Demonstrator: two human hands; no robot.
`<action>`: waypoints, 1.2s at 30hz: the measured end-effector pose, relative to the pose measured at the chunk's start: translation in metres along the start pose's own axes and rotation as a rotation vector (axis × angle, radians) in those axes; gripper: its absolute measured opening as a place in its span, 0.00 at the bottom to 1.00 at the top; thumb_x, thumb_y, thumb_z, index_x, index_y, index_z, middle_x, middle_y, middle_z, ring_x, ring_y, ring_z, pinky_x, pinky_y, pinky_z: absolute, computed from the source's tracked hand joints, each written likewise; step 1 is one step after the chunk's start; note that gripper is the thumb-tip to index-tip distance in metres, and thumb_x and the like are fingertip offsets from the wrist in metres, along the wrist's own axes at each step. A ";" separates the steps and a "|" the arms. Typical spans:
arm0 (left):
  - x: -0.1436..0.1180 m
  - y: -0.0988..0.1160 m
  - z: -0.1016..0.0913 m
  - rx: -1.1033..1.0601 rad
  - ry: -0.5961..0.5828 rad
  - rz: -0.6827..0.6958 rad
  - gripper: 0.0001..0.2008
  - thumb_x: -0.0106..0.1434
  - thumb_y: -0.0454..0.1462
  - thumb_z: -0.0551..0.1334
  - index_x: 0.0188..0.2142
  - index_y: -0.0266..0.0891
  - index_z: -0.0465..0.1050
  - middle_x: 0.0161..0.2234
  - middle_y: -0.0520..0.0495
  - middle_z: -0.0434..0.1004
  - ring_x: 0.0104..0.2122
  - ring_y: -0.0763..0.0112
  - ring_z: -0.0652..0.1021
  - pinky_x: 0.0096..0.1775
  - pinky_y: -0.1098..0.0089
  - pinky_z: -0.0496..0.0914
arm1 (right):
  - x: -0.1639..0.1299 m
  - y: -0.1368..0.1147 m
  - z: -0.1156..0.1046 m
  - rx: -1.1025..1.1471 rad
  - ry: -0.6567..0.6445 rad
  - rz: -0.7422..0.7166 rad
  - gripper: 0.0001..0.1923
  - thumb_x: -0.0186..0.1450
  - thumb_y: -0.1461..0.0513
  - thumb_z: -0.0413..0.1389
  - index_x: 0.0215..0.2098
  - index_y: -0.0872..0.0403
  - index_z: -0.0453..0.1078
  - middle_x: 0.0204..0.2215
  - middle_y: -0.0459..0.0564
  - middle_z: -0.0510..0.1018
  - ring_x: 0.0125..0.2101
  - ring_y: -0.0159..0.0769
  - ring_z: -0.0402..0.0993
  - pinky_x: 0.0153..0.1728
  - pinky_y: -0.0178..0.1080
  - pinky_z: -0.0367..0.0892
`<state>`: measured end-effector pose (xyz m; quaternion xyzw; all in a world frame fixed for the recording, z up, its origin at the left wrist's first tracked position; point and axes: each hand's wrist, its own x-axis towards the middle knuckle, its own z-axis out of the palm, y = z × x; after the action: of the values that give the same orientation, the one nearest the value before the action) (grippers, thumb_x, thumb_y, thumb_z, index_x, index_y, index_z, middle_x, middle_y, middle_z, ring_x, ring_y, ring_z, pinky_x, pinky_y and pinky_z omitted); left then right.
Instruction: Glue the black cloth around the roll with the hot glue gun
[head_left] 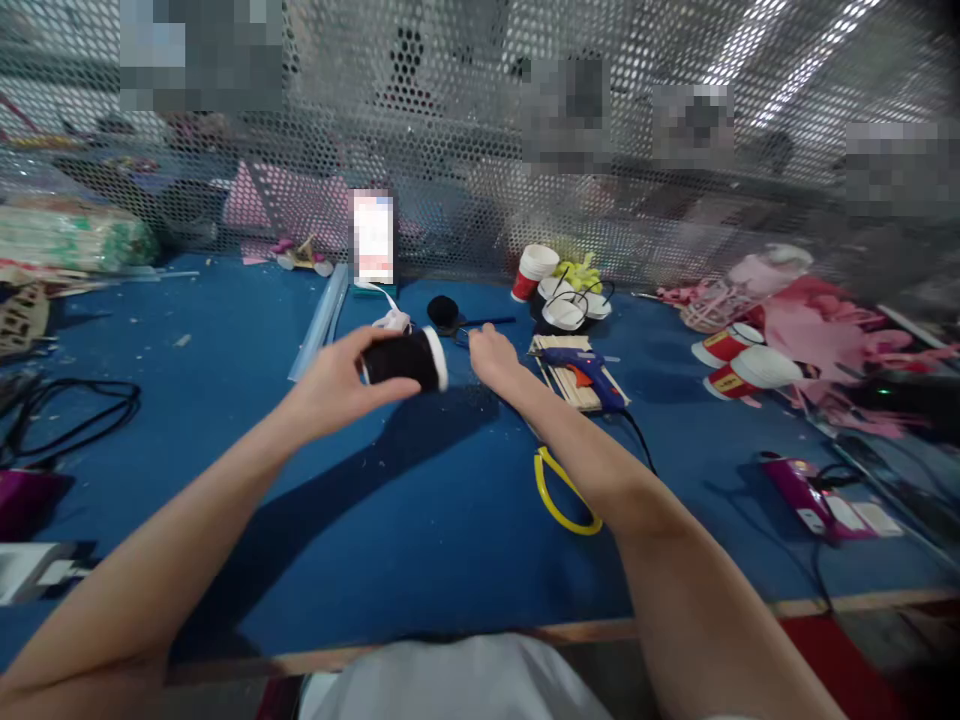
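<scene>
Two bare hands: left hand (330, 385) closed round a black-wrapped cylindrical cup (406, 359), right hand (491, 362) loosely curled, its grip unclear.

Mid-tabletop (225, 330), the left hand (330, 385) holds a cup (409, 358) above the surface, and the right hand (491, 358) rests just right of it. A glue gun (589, 370) lies on sticks (559, 380) right of that hand, with scissors (559, 490) nearer the front edge. More cups (739, 365) lie toward the right edge, and a cable (67, 410) lies by the left edge.
</scene>
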<state>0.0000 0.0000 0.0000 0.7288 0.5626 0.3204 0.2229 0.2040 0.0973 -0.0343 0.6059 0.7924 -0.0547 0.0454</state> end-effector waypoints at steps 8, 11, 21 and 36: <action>-0.023 0.002 0.066 -0.194 -0.471 0.205 0.30 0.50 0.47 0.67 0.51 0.40 0.66 0.46 0.41 0.72 0.44 0.56 0.74 0.43 0.61 0.70 | -0.080 0.067 -0.040 0.151 0.385 0.031 0.14 0.64 0.58 0.47 0.36 0.55 0.72 0.32 0.52 0.77 0.32 0.39 0.72 0.34 0.39 0.64; -0.025 -0.002 0.072 -0.159 -0.463 0.275 0.31 0.51 0.48 0.66 0.52 0.41 0.63 0.46 0.40 0.70 0.45 0.56 0.73 0.44 0.61 0.69 | -0.098 0.111 -0.030 0.051 0.412 0.260 0.13 0.60 0.62 0.50 0.39 0.60 0.72 0.34 0.58 0.77 0.35 0.44 0.72 0.35 0.41 0.64; -0.022 -0.008 0.070 -0.121 -0.437 0.265 0.30 0.53 0.47 0.65 0.54 0.44 0.61 0.46 0.42 0.68 0.44 0.58 0.72 0.43 0.61 0.69 | -0.095 0.140 0.013 0.099 0.280 0.324 0.18 0.57 0.63 0.51 0.43 0.67 0.68 0.39 0.66 0.75 0.41 0.49 0.71 0.40 0.43 0.65; -0.013 -0.018 0.068 -0.337 -0.400 0.084 0.29 0.54 0.47 0.64 0.53 0.41 0.61 0.45 0.44 0.69 0.40 0.65 0.73 0.38 0.68 0.69 | -0.152 0.065 -0.010 0.974 0.133 0.014 0.15 0.57 0.53 0.57 0.37 0.55 0.72 0.26 0.48 0.76 0.23 0.32 0.70 0.26 0.36 0.67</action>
<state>0.0341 -0.0050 -0.0626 0.7530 0.4155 0.2680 0.4344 0.3068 -0.0297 -0.0051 0.5643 0.6717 -0.3799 -0.2934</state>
